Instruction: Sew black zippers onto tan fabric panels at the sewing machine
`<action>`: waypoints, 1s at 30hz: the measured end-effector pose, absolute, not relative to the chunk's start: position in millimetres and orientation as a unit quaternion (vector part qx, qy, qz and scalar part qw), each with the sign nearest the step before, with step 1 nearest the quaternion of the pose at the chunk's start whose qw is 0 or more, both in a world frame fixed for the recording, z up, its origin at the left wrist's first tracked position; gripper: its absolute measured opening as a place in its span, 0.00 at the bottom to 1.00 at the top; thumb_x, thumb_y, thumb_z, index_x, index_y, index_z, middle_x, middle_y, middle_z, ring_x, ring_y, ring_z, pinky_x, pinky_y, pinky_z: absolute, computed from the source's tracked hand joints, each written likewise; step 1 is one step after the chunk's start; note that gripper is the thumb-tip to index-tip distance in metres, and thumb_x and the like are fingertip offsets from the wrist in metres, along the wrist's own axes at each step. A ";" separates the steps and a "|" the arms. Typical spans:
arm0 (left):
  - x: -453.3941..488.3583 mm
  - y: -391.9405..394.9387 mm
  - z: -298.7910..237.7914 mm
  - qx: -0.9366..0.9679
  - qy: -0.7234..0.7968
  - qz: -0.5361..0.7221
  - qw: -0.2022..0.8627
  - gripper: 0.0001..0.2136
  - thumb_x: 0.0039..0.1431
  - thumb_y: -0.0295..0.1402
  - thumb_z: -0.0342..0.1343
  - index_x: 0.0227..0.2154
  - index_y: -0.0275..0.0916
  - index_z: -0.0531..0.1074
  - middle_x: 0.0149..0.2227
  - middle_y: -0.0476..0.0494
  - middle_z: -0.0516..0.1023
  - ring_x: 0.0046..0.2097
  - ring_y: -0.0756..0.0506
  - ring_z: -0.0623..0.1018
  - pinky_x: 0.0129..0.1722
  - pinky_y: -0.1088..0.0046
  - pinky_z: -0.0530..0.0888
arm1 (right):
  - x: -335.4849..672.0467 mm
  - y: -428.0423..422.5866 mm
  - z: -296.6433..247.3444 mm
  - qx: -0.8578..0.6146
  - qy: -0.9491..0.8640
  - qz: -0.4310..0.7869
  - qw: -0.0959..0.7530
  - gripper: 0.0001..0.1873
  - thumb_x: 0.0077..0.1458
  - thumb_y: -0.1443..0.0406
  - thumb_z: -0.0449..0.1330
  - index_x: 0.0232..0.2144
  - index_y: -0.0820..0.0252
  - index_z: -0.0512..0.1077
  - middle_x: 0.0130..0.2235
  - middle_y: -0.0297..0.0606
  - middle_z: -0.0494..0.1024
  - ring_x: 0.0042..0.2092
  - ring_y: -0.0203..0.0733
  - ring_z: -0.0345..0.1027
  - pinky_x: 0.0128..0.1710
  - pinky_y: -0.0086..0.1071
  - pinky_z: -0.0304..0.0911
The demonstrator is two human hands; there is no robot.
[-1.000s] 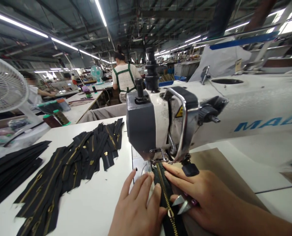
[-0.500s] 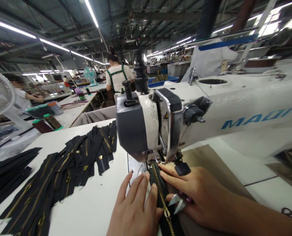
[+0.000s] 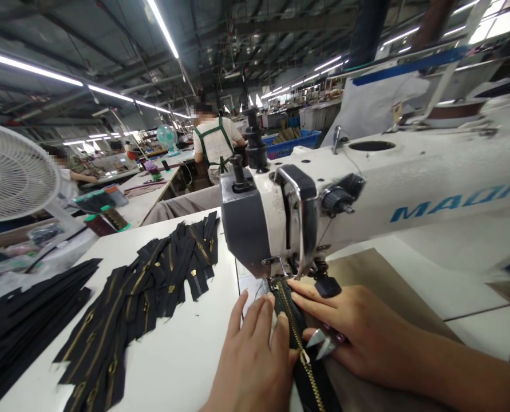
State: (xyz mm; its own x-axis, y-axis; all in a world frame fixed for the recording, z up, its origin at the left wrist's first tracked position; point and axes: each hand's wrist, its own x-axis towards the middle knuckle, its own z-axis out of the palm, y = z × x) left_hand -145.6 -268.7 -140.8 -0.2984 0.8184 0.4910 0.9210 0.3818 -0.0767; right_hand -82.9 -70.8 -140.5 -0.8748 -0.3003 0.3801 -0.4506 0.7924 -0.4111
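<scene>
A black zipper (image 3: 295,326) with brass teeth and a brass pull runs lengthwise under the presser foot of a white and grey sewing machine (image 3: 276,212). It lies on brown fabric (image 3: 362,274). My left hand (image 3: 255,349) rests flat along the zipper's left edge, fingers stretched toward the needle area and thumb at the tape. From the other side, my right hand (image 3: 353,326) presses the tape with its extended index and middle fingers. Thread snips (image 3: 323,342) are tucked in that hand, blades pointing out over the zipper. The needle tip is hard to make out.
Loose black zippers (image 3: 138,286) spread across the white table left of the machine, with a bundle of black strips (image 3: 35,309) beside them. A white fan (image 3: 14,171) and thread spools (image 3: 113,217) stand at the left. A person (image 3: 216,140) works farther back.
The view has shifted, so the machine, hands and zippers sit farther right in the picture. Both hands keep their places along the zipper, which shows no clear movement under the foot.
</scene>
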 end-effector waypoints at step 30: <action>-143.7 -270.4 -125.4 -0.547 -0.820 -0.079 0.151 0.14 0.63 0.34 0.49 0.48 0.35 0.68 0.48 0.35 0.74 0.53 0.38 0.71 0.57 0.49 0.63 | -93.2 -45.3 -123.9 0.023 -0.879 0.333 0.340 0.14 0.64 0.61 0.48 0.27 0.58 0.66 0.25 0.33 0.71 0.27 0.37 0.65 0.27 0.29 0.58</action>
State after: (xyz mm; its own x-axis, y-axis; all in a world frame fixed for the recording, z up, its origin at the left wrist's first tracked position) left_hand -143.7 -270.4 -125.4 -0.3569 0.8724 0.3338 0.9201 0.3900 -0.0354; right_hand -93.2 -45.3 -123.9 -0.7674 0.1859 0.6136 -0.2673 0.7772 -0.5697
